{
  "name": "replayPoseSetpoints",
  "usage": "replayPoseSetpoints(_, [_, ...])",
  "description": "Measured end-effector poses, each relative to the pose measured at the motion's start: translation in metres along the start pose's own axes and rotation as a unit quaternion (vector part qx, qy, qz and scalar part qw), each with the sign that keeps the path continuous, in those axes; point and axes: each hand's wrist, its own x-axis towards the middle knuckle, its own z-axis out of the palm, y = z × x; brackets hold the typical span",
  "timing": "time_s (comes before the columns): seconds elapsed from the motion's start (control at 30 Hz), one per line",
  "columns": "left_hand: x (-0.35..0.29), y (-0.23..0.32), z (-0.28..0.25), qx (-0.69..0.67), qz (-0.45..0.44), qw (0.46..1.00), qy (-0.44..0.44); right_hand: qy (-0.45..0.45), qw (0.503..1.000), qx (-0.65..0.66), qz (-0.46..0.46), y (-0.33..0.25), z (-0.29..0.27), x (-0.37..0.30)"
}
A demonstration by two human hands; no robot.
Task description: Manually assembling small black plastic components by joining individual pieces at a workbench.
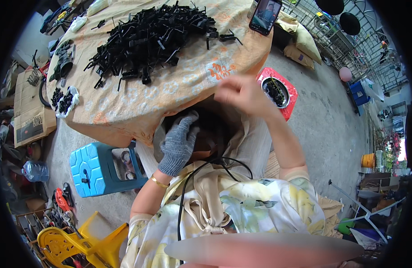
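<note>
My left hand, in a grey knitted glove, is over the dark mouth of a pale sack below the table's near edge. Its fingers stretch away from me, slightly bent, and no object shows in them. Bare and blurred by motion, my right hand hovers by the edge of the patterned tablecloth. Its fingers look curled, but whether they hold anything is unclear. Beyond both hands, a large heap of small black parts with thin arms lies on the cloth. The sack's contents are mostly hidden in shadow.
A phone stands at the table's far right. Right of the table, a red stool bears a round container of dark pieces. A blue stool and yellow chair are at left. A black cable crosses my lap.
</note>
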Motion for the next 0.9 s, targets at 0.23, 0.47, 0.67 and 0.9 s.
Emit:
replayPoseSetpoints(0.23, [-0.001, -0.014, 0.007, 0.247, -0.014, 0.967, -0.07, 0.179, 0.902, -0.392, -0.022, 0.073, -0.05, 0.107])
replayPoseSetpoints(0.47, [-0.005, 0.003, -0.007, 0.123, -0.072, 0.98, -0.141, 0.004, 0.881, -0.469, 0.064, 0.071, -0.067, 0.139])
replayPoseSetpoints(0.67, [-0.011, 0.023, -0.021, -0.107, -0.041, 0.991, -0.066, 0.098, 0.974, -0.204, 0.003, -0.016, -0.052, 0.058])
replayPoseSetpoints(0.9, [0.005, 0.037, -0.03, -0.225, 0.035, 0.972, -0.057, -0.087, 0.986, 0.139, 0.012, -0.044, 0.036, -0.034])
